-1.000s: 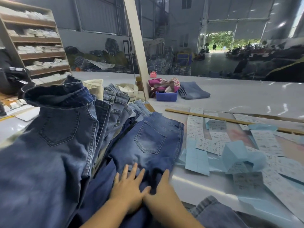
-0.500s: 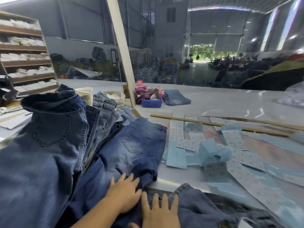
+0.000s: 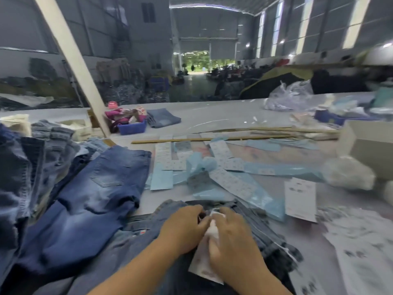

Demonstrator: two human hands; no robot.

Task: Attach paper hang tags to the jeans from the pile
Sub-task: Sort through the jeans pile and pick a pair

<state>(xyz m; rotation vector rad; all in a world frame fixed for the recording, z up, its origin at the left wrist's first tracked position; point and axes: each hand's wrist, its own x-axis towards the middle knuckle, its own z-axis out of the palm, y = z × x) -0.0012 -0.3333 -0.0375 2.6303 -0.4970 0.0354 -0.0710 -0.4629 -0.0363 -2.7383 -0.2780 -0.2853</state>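
Note:
A pair of grey-blue jeans [image 3: 251,211] lies in front of me at the table's near edge. Both hands work at its waistband. My right hand [image 3: 231,241] holds a white paper hang tag [image 3: 204,262] that lies on the jeans. My left hand [image 3: 187,224] has its fingers curled at the waistband beside the tag's top; what they pinch is hidden. A darker blue pair [image 3: 95,188] lies spread to the left. The jeans pile [image 3: 25,167] rises at the far left.
Strips of white labels [image 3: 229,182] and blue backing paper [image 3: 200,167] litter the table's middle. A loose white tag [image 3: 299,199] lies right of the jeans. A wooden stick [image 3: 212,139], a blue bin [image 3: 133,127], a white box [image 3: 368,145] and a slanted post [image 3: 72,60] stand farther back.
My view swung right and down. Both hands left the dark blue jeans, where they lay flat, and moved onto the grey-blue pair; the right hand now holds a hang tag.

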